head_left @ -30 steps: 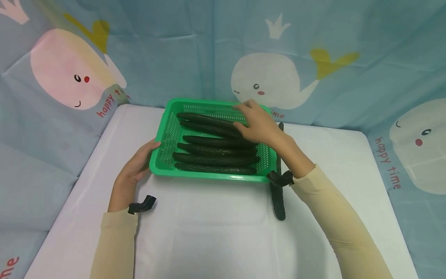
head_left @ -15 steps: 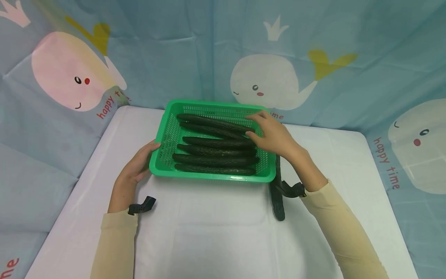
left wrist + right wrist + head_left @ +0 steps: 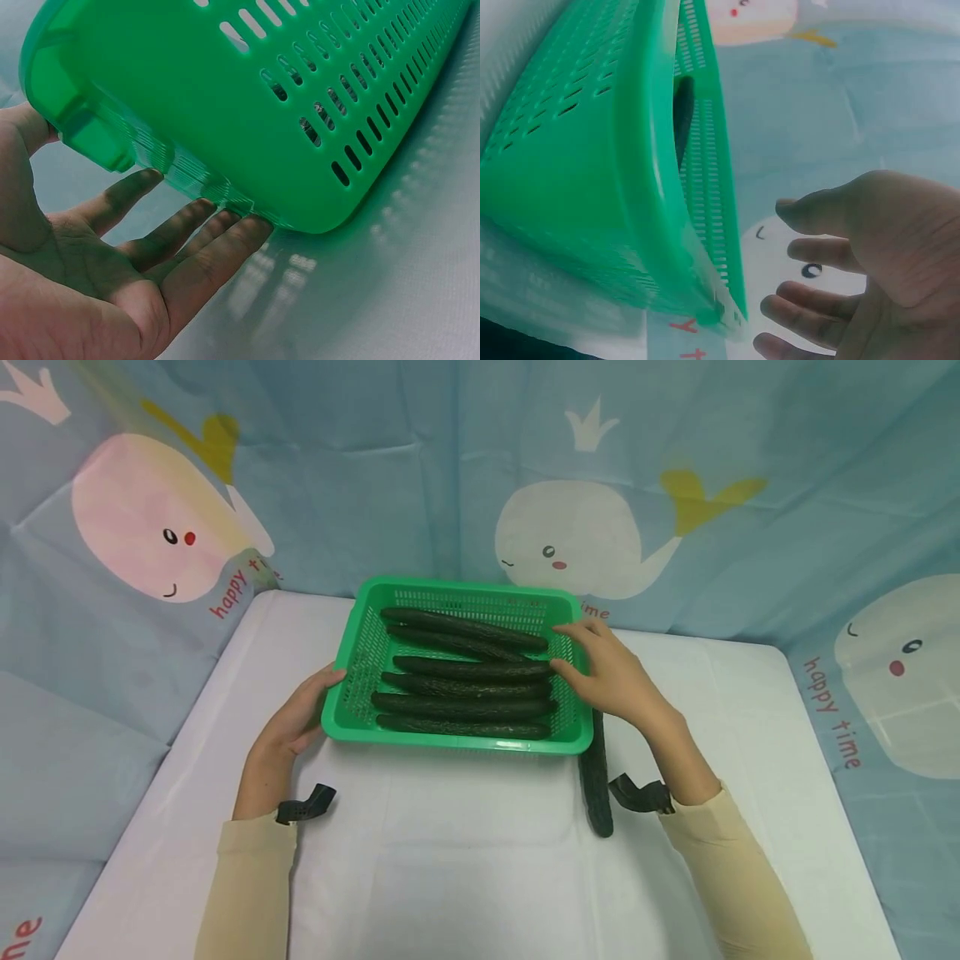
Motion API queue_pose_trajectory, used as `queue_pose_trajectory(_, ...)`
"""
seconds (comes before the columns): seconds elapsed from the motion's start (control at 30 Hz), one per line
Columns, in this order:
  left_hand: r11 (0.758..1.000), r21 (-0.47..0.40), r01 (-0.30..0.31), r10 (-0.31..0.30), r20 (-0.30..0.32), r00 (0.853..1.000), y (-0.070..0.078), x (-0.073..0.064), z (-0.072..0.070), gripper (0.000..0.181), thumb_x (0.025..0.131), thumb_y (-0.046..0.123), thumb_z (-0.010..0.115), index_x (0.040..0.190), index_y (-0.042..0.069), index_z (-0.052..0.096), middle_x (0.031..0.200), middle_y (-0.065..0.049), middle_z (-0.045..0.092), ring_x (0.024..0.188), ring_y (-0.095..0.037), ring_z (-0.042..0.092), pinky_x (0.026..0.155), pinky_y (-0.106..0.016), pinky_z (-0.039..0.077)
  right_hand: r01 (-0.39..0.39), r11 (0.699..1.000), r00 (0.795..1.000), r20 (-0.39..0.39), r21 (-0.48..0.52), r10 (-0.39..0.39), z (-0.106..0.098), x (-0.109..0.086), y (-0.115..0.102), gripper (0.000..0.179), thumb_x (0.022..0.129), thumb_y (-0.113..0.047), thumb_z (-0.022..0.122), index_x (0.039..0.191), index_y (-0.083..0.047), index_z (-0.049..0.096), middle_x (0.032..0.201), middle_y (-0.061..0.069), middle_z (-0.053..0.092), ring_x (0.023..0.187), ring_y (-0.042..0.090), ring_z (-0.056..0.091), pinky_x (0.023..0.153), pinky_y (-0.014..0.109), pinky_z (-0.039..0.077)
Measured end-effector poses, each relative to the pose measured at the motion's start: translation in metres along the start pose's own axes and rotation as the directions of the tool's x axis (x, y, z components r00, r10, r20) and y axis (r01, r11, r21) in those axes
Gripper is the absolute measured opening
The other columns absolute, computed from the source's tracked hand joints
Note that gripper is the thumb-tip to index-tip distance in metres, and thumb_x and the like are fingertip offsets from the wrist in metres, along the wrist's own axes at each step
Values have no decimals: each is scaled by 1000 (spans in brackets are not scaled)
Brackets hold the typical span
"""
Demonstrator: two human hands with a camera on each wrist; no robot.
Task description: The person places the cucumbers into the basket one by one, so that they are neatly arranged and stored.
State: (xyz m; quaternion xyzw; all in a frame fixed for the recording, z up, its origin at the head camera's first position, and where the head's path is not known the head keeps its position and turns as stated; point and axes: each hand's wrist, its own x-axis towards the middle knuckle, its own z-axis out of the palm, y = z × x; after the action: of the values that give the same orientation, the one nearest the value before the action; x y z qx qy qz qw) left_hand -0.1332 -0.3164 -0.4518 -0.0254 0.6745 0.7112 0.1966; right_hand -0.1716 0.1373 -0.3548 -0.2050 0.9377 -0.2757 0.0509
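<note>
A green plastic basket (image 3: 457,743) stands on the table, with several long dark cucumbers (image 3: 465,703) lying lengthwise in it. At its left end, my left hand (image 3: 300,710) holds the basket, thumb over the rim; in the left wrist view its fingertips touch the end wall from outside. My right hand (image 3: 618,672) hovers over the basket's right end. Its fingers are spread and loosely bent, with nothing between them, as the right wrist view also shows. Another cucumber (image 3: 597,785) lies on the table beside the right end, its far part hidden by the basket and right hand.
A white cloth covers the table (image 3: 465,860). Behind and along both sides hangs a blue curtain (image 3: 420,468) printed with whales, close behind the basket's far rim. Each wrist carries a black camera mount (image 3: 641,793).
My right hand has moved right and toward me, from above the cucumbers to the basket's right end, uncovering their right tips. The left hand and basket have stayed in place.
</note>
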Motion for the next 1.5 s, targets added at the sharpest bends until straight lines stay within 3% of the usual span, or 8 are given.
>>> queue_pose_trajectory(0.23,1000,7,1,-1,-10,1000,0,-6,-2,72,113,46,42,170,10,18,140,6,57,119,-3,66,97,-21,58,5,999,1000,-31,49,-3,6,-13,7,55,107,-27,65,156,-7,50,151,21,49,116,37,58,96,58,50)
queue_pose_trajectory(0.53,1000,7,-11,11,12,1000,-2,-1,-1,70,113,45,41,170,10,19,136,4,60,114,-5,68,97,-23,58,-55,995,995,-76,89,62,10,-32,24,58,106,-23,66,157,-3,47,155,25,45,139,45,51,113,66,45)
queue_pose_trajectory(0.7,1000,-10,10,-10,-2,1000,-3,1,-1,72,113,45,43,171,11,18,133,5,61,111,-5,68,94,-23,59,-70,990,993,-84,124,81,13,-40,33,62,106,-21,65,160,-1,41,157,26,43,139,45,52,114,63,46)
queue_pose_trajectory(1.2,1000,-19,-10,10,20,1000,0,1,-3,70,114,43,41,171,11,17,133,6,62,111,-5,68,93,-22,59,-145,977,980,-111,153,163,27,-63,50,49,111,-16,53,158,-4,45,156,29,43,141,48,51,109,68,48)
queue_pose_trajectory(1.5,1000,-1,2,-2,1,1000,-3,2,-2,69,114,43,40,171,12,17,133,8,62,113,-3,68,94,-22,59,-183,965,973,-104,188,205,40,-76,61,55,110,-28,57,158,-4,44,156,29,43,141,48,52,113,66,47)
